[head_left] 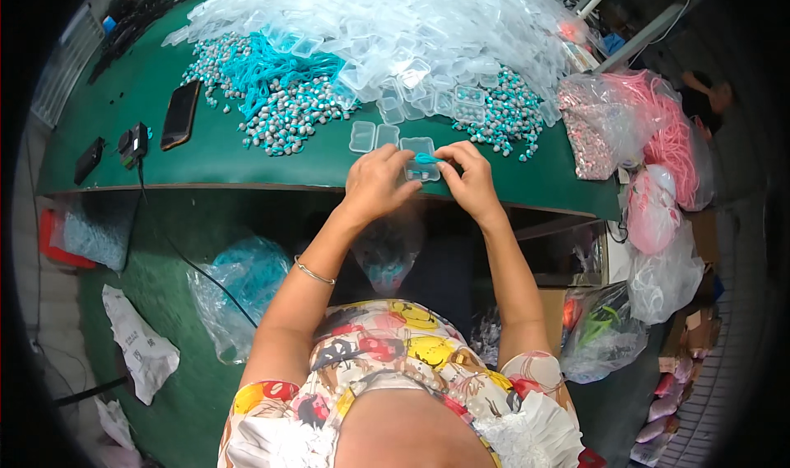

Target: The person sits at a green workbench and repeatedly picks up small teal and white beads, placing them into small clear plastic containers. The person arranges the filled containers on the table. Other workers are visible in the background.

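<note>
At the table's near edge lies an open clear plastic box (417,144), hinged lid on the far side. Over it, my right hand (472,180) pinches a small bundle of turquoise cord (425,158) between thumb and fingertips. My left hand (380,181) is curled at the box's left edge, its fingertips on the rim; some of its fingers are hidden. Small turquoise-and-white pieces show in the near half of the box. Just left of it is another open clear box (363,137).
A big heap of clear boxes (411,15) covers the far table. Before it lie turquoise cords (284,73) and piles of small grey-and-turquoise pieces (288,118), (502,110). A phone (180,114) and a small black device (132,144) lie left; bagged pink cords (668,151) stand right.
</note>
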`<control>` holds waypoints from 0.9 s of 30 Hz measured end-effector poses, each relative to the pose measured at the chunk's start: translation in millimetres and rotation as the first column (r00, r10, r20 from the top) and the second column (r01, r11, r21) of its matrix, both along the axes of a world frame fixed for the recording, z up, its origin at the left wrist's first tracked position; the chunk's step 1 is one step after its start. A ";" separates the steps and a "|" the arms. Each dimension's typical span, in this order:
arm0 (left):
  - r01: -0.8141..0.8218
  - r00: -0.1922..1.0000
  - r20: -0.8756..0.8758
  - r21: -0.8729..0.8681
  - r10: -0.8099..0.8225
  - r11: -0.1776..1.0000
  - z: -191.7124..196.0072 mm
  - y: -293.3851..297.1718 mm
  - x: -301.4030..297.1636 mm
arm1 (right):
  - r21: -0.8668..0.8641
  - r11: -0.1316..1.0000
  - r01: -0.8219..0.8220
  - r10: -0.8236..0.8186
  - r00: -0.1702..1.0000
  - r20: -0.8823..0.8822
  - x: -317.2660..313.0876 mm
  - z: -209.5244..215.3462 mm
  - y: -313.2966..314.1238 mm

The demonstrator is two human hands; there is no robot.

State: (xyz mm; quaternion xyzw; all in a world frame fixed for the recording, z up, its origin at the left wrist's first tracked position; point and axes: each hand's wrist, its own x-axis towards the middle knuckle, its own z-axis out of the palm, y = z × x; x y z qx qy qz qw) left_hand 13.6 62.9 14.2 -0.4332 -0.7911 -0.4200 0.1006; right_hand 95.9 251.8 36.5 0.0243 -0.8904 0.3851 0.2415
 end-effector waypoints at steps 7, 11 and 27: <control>0.010 0.998 0.063 -0.042 -0.007 0.999 1.4 0.1 -1.6 | 0.415 0.909 0.036 -0.020 0.999 -0.043 -1.4 -2.6 -5.2; 0.013 0.998 0.058 -0.038 -0.011 0.999 1.6 0.3 -1.8 | 0.479 0.876 0.053 -0.024 0.998 -0.066 -0.2 1.6 -7.7; 0.041 0.999 0.005 -0.006 -0.041 0.999 -1.8 2.7 -2.1 | 0.329 0.941 0.081 -0.065 0.996 -0.058 -13.2 2.9 9.3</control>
